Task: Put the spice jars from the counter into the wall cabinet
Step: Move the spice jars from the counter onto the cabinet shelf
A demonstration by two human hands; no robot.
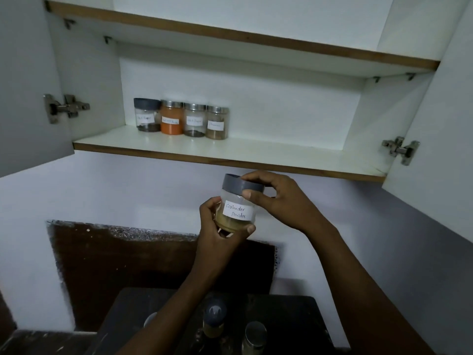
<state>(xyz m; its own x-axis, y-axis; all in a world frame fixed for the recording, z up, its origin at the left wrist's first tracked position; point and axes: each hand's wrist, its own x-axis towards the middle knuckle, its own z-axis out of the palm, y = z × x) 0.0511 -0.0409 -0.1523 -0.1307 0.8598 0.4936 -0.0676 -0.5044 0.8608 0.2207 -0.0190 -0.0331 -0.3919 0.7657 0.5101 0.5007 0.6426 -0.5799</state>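
Both hands hold one spice jar (239, 203) up in front of the wall, just below the open wall cabinet (230, 152). The left hand (217, 231) cups its base, fingers wrapped around the bottom; the right hand (276, 198) pinches the grey lid (238, 184) between thumb and fingers. Its label reads "Coriander Powder". Four labelled jars (181, 119) stand in a row at the back left of the lower shelf. More jars (230, 326) remain on the dark desk (294, 319) below.
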